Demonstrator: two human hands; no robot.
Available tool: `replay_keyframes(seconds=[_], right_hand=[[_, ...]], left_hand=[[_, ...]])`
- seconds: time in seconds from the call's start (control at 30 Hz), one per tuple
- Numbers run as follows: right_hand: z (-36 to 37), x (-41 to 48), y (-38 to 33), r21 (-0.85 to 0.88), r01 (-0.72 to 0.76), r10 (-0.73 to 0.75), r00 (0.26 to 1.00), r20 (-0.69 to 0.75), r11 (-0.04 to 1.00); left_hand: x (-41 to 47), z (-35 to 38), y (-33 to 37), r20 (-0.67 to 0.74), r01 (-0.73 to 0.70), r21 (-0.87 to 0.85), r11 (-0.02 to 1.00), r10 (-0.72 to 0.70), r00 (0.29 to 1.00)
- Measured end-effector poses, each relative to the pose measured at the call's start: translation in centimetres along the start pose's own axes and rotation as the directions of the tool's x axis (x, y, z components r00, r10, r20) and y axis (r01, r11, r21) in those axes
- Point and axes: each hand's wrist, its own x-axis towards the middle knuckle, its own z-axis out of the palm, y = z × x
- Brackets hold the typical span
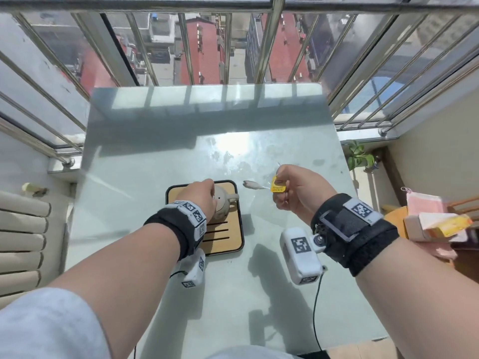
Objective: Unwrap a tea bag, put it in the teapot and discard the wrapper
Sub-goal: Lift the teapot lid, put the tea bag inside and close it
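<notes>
A small beige teapot [225,204] stands on a bamboo tray [223,239] with a black rim, in the middle of the table. My left hand [201,196] lies curled over the teapot's top and hides the lid and opening. To the right, my right hand [298,189] is raised above the table and pinches the yellow tag [277,187] of a tea bag. The pale tea bag [252,184] is blurred and hangs out to the left of the tag, between my two hands. A thin strip sticks up from the right fist; I cannot tell what it is.
The pale green glass table [181,151] reaches a metal railing [228,47] at the far edge. A stool with boxes and papers [435,224] stands at the right, and a small plant [360,158] behind it. A black cable [315,307] runs down from my right wristband.
</notes>
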Motion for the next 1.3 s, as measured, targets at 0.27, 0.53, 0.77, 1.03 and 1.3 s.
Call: replay_keyframes(seconds=[0.27, 0.53, 0.77, 1.03, 1.3], right_hand=[[-1.1, 1.2, 0.1, -0.032, -0.018, 0.019, 1.0, 0.022, 0.999], [-3.3, 2.1, 0.8, 0.014, -0.049, 0.049, 0.999, -0.007, 0.999], [-5.0, 2.6, 1.3, 0.041, -0.076, 0.077, 0.997, -0.024, 0.996], [-8.4, 3.0, 1.5, 0.071, -0.1, 0.104, 0.993, -0.054, 0.992], [-10.1, 3.2, 1.5, 0.135, -0.084, 0.094, 0.993, -0.074, 0.987]], left_hand=[[-0.7, 0.5, 0.6, -0.07, -0.022, -0.191, 0.981, 0.009, 0.998], [-2.4, 2.5, -0.1, -0.095, 0.022, -0.408, 0.913, -0.066, 0.993], [-2.3, 3.3, 2.6, -0.073, 0.041, -0.427, 0.903, -0.08, 0.994], [-0.9, 3.8, 6.2, -0.058, 0.024, -0.392, 0.92, -0.05, 0.997], [-0.6, 4.4, 8.0, -0.018, 0.025, -0.369, 0.929, -0.035, 0.999]])
